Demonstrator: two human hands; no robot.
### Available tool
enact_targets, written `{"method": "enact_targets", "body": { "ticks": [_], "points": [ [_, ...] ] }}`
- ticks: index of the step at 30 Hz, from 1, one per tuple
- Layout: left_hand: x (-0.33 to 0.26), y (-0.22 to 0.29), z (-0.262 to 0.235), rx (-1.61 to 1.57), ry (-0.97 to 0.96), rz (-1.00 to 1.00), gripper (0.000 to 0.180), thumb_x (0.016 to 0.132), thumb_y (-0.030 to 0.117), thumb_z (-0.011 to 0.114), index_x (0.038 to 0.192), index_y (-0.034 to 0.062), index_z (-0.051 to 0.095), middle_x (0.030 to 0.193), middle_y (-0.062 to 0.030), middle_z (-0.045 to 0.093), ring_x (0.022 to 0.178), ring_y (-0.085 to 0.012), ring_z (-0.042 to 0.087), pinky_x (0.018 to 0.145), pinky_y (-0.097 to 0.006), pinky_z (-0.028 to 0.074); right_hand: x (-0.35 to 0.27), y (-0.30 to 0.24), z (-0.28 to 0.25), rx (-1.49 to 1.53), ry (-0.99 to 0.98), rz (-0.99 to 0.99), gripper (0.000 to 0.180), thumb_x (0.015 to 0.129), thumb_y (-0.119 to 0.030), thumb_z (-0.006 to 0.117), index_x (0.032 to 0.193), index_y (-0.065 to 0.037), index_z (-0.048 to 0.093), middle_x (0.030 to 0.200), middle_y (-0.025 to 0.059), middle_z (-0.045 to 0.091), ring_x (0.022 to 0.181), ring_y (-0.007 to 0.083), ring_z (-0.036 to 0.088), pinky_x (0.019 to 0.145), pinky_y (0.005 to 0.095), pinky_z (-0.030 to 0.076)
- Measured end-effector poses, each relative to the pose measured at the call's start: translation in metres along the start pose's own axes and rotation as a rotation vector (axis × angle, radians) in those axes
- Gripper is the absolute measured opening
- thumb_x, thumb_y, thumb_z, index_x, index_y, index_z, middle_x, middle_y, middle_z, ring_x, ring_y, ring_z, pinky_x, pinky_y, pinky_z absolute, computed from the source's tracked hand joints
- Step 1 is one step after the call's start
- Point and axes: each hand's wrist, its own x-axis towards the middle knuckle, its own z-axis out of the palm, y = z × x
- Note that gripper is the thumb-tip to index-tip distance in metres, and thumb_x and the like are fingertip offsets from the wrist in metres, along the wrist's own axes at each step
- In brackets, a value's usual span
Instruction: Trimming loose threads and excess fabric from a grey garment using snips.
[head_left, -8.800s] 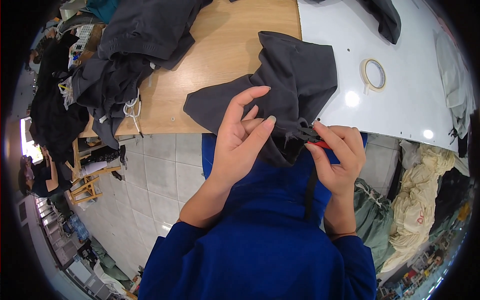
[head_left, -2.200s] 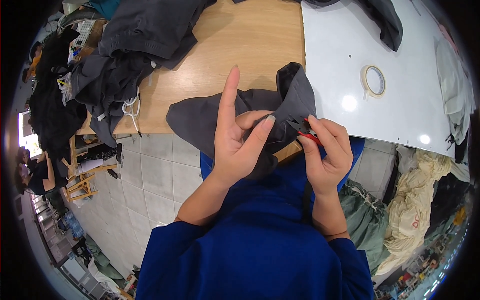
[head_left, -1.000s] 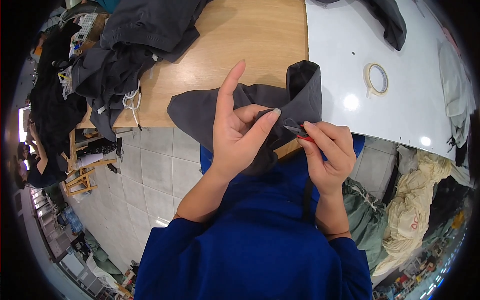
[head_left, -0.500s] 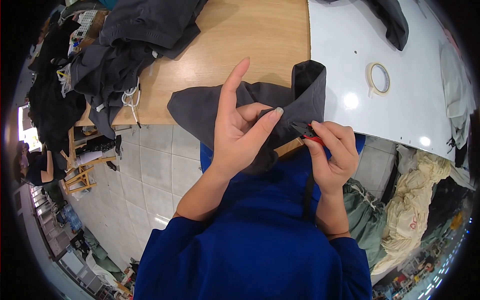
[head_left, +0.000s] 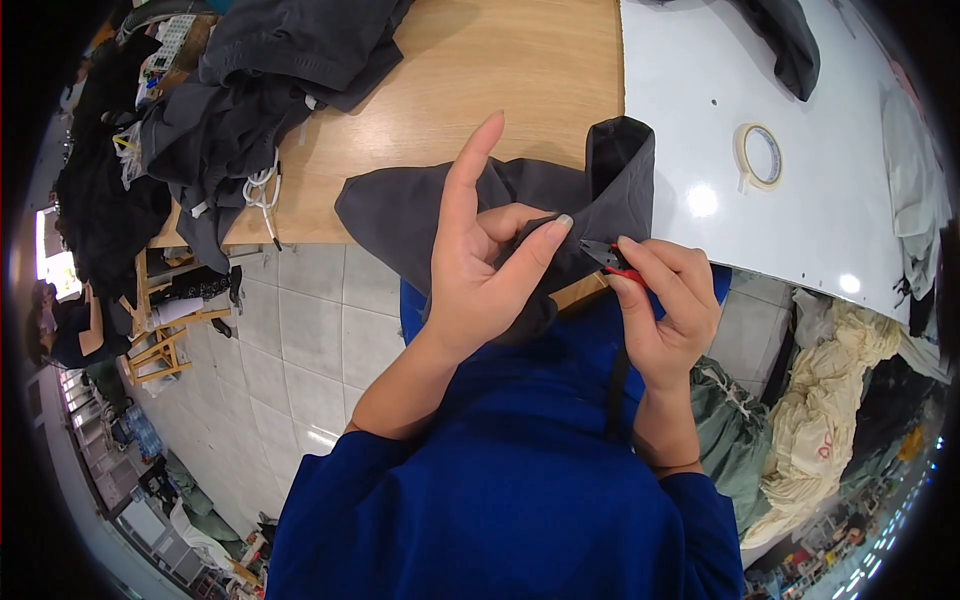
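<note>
A dark grey fabric piece [head_left: 400, 215] lies over the near edge of the wooden table, its right end standing up in an open fold. My left hand [head_left: 485, 255] pinches a bit of this fabric between thumb and a bent finger, while the index finger points up and away. Small red-handled thread snips [head_left: 622, 272] are held in the fingertips of my right hand [head_left: 668, 305]. Their dark blades point left, close to the pinched fabric. Whether the blade tips touch the cloth, I cannot tell.
Dark grey garments [head_left: 290, 60] are heaped at the table's [head_left: 500, 70] far left, with a white cord [head_left: 262, 195] hanging down. A tape roll [head_left: 760, 157] rests on the white table [head_left: 690, 120]. Cream cloth bundles [head_left: 825, 400] stand at right. Another person [head_left: 75, 325] is at far left.
Little differs. The snips' blades look slightly more spread, and both hands with the fabric have shifted a touch.
</note>
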Motion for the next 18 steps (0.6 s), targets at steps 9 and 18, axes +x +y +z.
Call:
{"method": "enact_targets", "body": {
  "ticks": [9,18],
  "points": [
    [-0.001,0.002,0.003,0.010,-0.014,0.010,0.074,0.085,-0.007,0.055,0.143,0.0009,0.010,0.086,-0.0129,0.066,0.082,-0.0109,0.062,0.079,-0.022,0.047,0.000,0.001,0.001,0.009,0.018,-0.011,0.029,0.063,-0.006,0.076,0.092,-0.008,0.072,0.081,0.0036,0.064,0.065,0.0165,0.052,0.058,0.0258,0.038],
    [-0.003,0.001,0.005,0.041,-0.061,-0.006,0.077,0.084,-0.006,0.057,0.144,0.0007,0.009,0.084,-0.0108,0.064,0.081,-0.0102,0.061,0.077,-0.020,0.045,0.009,-0.014,0.008,0.635,-0.054,0.498,0.040,0.066,0.000,0.076,0.105,-0.003,0.064,0.069,-0.0067,0.031,0.061,0.0045,0.030,0.056,0.0187,0.026]
  ]
}}
